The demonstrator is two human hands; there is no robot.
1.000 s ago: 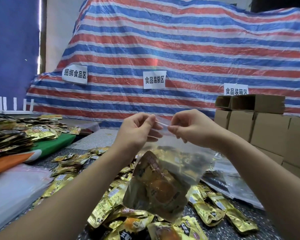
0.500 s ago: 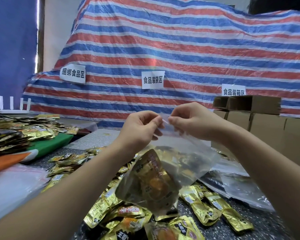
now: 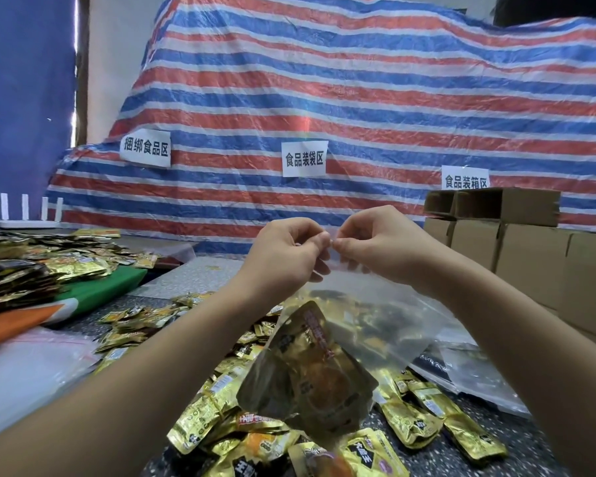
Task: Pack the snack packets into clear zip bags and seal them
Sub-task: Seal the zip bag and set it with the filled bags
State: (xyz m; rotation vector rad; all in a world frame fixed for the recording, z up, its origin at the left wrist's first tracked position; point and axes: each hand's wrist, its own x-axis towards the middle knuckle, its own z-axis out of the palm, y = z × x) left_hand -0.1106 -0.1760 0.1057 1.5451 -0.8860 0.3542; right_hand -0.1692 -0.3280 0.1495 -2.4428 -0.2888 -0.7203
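A clear zip bag (image 3: 382,315) hangs in mid-air above the table with gold snack packets (image 3: 310,373) inside it. My left hand (image 3: 286,256) and my right hand (image 3: 379,246) both pinch its top strip, fingertips almost touching at the middle. Below the bag lies a heap of loose gold snack packets (image 3: 221,404) on the dark speckled table (image 3: 516,463).
Cardboard boxes (image 3: 516,256) stand stacked at the right. Empty clear bags (image 3: 475,376) lie flat at the right, more plastic (image 3: 25,366) at the left. A pile of packets (image 3: 21,266) sits on green and orange boards at far left. A striped tarp (image 3: 324,98) with paper labels hangs behind.
My two hands have drawn closer together along the bag's top strip; the gap between the fingertips has closed. The bag still hangs in about the same place.
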